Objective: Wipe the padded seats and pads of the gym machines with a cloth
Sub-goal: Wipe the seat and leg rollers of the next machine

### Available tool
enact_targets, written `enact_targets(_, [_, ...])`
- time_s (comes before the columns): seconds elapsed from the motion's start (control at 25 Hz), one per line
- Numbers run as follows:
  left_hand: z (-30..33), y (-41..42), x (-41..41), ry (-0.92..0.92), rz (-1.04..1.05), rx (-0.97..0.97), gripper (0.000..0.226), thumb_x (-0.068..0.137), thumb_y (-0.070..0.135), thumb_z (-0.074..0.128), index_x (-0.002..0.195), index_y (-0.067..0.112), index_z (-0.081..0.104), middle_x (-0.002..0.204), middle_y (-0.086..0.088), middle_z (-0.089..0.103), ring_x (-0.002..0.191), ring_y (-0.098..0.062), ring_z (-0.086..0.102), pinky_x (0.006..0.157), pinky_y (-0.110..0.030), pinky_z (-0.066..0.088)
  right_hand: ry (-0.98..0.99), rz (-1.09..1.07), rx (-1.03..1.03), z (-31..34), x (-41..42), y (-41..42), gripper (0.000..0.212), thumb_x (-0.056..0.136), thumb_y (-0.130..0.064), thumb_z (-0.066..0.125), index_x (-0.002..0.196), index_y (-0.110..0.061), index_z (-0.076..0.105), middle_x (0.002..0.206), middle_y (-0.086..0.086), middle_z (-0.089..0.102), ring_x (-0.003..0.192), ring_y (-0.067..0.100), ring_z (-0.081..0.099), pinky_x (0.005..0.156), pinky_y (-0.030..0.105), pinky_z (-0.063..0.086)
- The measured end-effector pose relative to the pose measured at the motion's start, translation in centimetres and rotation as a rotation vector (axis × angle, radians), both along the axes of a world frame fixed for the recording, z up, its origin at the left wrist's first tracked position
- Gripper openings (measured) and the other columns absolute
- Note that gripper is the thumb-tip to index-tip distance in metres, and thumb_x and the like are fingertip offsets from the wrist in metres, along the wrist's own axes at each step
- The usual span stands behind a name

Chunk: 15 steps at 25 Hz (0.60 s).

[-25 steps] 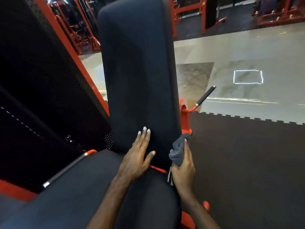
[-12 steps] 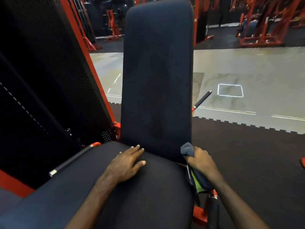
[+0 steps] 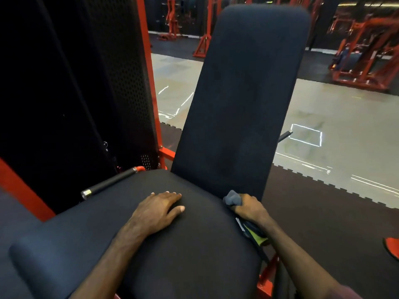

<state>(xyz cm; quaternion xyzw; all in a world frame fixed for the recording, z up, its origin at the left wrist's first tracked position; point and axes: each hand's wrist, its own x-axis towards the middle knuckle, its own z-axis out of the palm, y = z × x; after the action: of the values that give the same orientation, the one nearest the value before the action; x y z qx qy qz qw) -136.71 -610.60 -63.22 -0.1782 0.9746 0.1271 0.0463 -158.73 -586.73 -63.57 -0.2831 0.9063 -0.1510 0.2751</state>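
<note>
Over the last second our left hand (image 3: 158, 212) has come down off the lower face of the tall black padded backrest (image 3: 241, 100) and now lies flat, fingers straight and relaxed, on the broad black padded seat (image 3: 151, 255), just in front of the crease where the two pads meet. Our right hand (image 3: 251, 209) has slid down too, from the backrest's right edge to the seat's rear right corner. Its grip is closed around the bunched grey cloth (image 3: 232, 198), which pokes out above the knuckles and touches the foot of the backrest. Something black and yellow-green sits under that wrist; we cannot tell what it is. We judge the backrest pass to be ending and the seat to be next, with the left hand bracing.
</note>
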Motion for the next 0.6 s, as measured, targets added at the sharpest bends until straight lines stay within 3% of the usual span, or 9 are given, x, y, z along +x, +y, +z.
enact_targets(0.16, [-1.6, -0.3, 0.6, 0.001, -0.026, -0.049, 0.064, 0.105, 0.068, 0.032, 0.162, 0.037, 0.037, 0.170, 0.016, 0.029, 0.158, -0.002, 0.019, 0.129, -0.036, 0.012, 0.021, 0.002, -0.057, -0.9, 0.6, 1.9, 0.031, 0.087, -0.032, 0.062, 0.118, -0.033, 0.064, 0.111, -0.007, 0.070, 0.104, 0.023, 0.067, 0.087, 0.040, 0.055])
enact_targets(0.4, [-2.5, 1.0, 1.0, -0.024, 0.067, -0.122, 0.067, 0.105, 0.069, 0.023, 0.165, 0.039, 0.029, 0.171, 0.021, 0.018, 0.161, -0.003, 0.009, 0.132, -0.043, 0.009, 0.048, 0.237, -0.134, -2.5, -1.9, -7.9, 0.038, 0.079, -0.036, 0.051, 0.114, -0.032, 0.064, 0.113, -0.002, 0.072, 0.105, 0.032, 0.067, 0.088, 0.045, 0.057])
enact_targets(0.52, [-2.7, 2.7, 0.7, -0.042, 0.130, -0.143, 0.075, 0.100, 0.067, 0.006, 0.166, 0.038, 0.025, 0.174, 0.017, 0.015, 0.162, -0.005, 0.003, 0.133, -0.047, 0.008, 0.011, 0.255, -0.148, -2.2, -1.6, -9.6, 0.036, 0.083, -0.029, 0.050, 0.117, -0.028, 0.064, 0.114, 0.003, 0.070, 0.105, 0.035, 0.065, 0.081, 0.040, 0.053])
enact_targets(0.6, [-3.0, 3.0, 0.2, -0.036, 0.154, -0.145, 0.070, 0.103, 0.063, 0.009, 0.167, 0.037, 0.023, 0.174, 0.016, 0.014, 0.162, -0.007, 0.001, 0.133, -0.048, 0.007, 0.010, 0.236, -0.159, -2.7, -2.1, -9.7, 0.036, 0.083, -0.027, 0.048, 0.116, -0.027, 0.063, 0.111, 0.003, 0.069, 0.103, 0.035, 0.065, 0.078, 0.040, 0.051])
